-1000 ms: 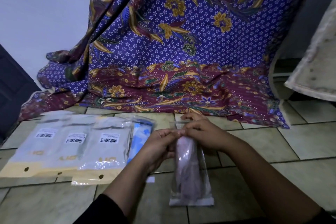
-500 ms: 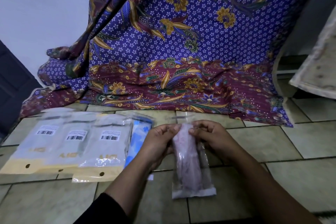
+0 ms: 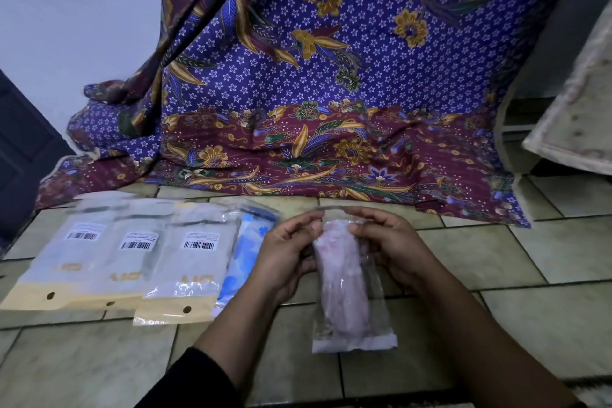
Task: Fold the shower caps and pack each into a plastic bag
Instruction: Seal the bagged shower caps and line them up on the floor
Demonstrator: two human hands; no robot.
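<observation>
We see both forearms reach forward from the bottom edge and meet over the tiled floor (image 3: 496, 255), the left one coming out of a dark sleeve (image 3: 198, 381). The left hand (image 3: 284, 252) is turned palm inward, its fingers curled, with thumb and fingertips closed on the upper left edge of a clear plastic bag (image 3: 376, 315). The right hand (image 3: 394, 248) mirrors it, its thumb and curled fingers pinching the upper right edge, so both hands hold the bag near its mouth. Inside we find a pale pink shower cap (image 3: 341, 281), folded into a narrow roll that fills most of the bag's length. The bag's long axis runs away from us, leaning slightly, with the open end far, between the fingertips, and the white sealed strip at the near end. We cannot tell whether that near end rests on the tiles or hangs just above them. To the left, well apart from the bag, three grey packets (image 3: 195, 268) with yellow bottom strips lie overlapping in a row. Each carries a white barcode label (image 3: 200, 243) whose small print is too fine for us to read, and gold letters lower down that appear upside down and unclear. A blue packet (image 3: 245, 255) lies just beside them, touching the left hand's back. A purple and maroon floral cloth (image 3: 331, 76) hangs behind.
</observation>
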